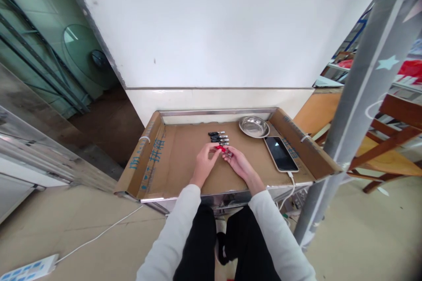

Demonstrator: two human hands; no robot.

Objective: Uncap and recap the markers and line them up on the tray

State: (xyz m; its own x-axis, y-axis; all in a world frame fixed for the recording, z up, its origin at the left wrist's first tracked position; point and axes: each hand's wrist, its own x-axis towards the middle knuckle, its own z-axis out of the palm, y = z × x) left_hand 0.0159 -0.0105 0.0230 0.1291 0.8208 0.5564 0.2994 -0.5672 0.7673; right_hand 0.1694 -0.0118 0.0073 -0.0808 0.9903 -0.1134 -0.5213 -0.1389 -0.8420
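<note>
My left hand (205,161) and my right hand (240,162) meet over the middle of a cardboard-lined table. Between their fingertips is a small red piece (221,149) with a shiny silver part at its right end; its exact kind is too small to make out. The left fingers pinch its red end, and the right fingers close on the silver end. Just beyond the fingertips, several short black sticks (218,136) with silver ends lie side by side in a row on the cardboard (184,153).
A round metal dish (253,127) stands at the back right. A phone (281,153) with a white cable (291,181) lies to the right. Raised cardboard sides (140,153) border the table, a white wall (217,30) rises behind it, and a grey pole (356,96) stands at right.
</note>
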